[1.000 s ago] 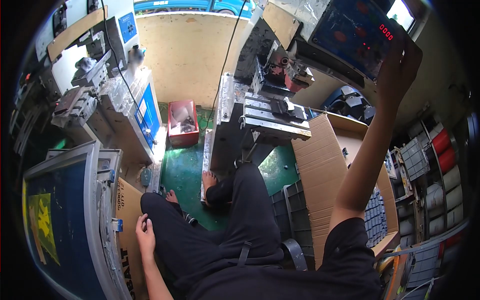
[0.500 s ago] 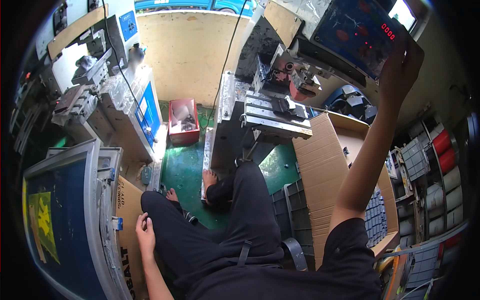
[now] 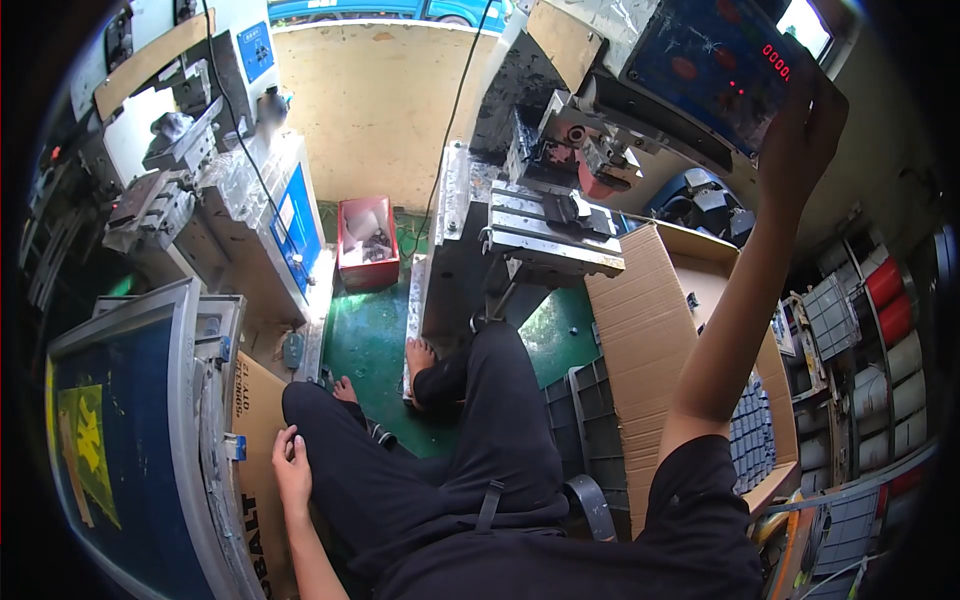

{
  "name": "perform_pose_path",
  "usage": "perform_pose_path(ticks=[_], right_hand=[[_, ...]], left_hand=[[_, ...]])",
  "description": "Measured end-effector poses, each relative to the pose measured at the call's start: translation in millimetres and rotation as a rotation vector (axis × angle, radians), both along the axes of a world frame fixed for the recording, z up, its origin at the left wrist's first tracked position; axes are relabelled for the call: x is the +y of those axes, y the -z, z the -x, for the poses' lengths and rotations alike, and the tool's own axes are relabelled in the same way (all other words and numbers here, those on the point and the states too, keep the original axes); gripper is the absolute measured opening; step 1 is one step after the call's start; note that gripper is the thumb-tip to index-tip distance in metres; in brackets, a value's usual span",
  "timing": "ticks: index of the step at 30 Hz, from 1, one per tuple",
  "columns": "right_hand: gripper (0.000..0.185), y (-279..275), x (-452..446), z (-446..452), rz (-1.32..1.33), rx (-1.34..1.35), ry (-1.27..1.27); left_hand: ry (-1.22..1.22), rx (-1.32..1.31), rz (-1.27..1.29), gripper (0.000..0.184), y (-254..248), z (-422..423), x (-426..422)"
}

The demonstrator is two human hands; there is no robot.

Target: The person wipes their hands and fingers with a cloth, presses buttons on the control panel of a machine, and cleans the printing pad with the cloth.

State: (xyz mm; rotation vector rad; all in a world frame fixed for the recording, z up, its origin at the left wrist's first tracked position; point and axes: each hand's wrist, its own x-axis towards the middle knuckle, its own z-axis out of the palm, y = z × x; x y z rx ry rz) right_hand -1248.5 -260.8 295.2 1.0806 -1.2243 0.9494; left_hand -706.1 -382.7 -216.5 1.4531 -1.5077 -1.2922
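Far left of the slotted metal bed (image 3: pixel 550 235), framed blue screen (image 3: pixel 120 400) stands tilted, yellow patch on its mesh. Left of the bed, another machine (image 3: pixel 285 220) with blue side panel. Lower left of the bed, left hand (image 3: pixel 291 465) rests by the dark-trousered thigh (image 3: pixel 365 450), next to a printed cardboard sheet (image 3: pixel 258 450); fingers loosely bent and slightly spread, nothing seen held. Left of the bed on the green floor, red bin (image 3: pixel 368 275) with pale and dark bits inside. On the bed itself, small dark fixture (image 3: pixel 566 212); just above it, pinkish-red pad (image 3: pixel 598 180). Right of and below the bed, open cardboard box (image 3: pixel 640 350), rows of grey parts (image 3: pixel 750 440) inside. Upper right of the bed, blue control panel (image 3: pixel 700 70) with lit red digits; right hand (image 3: pixel 810 125) raised at its right edge, partly covering it, fingers bent, grip and contact can't tell. Far right of the bed, shelving (image 3: pixel 845 370) with red and white rolls.
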Motion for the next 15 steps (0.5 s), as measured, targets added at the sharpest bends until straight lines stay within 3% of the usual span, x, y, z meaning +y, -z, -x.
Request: perform_pose_path(ticks=[15], right_hand=[[0.036,0.4,2.2,2.5,-0.024,0.014,0.006]], left_hand=[[-0.013,-0.004,-0.014,0.033,5.7,-1.1,-0.6]])
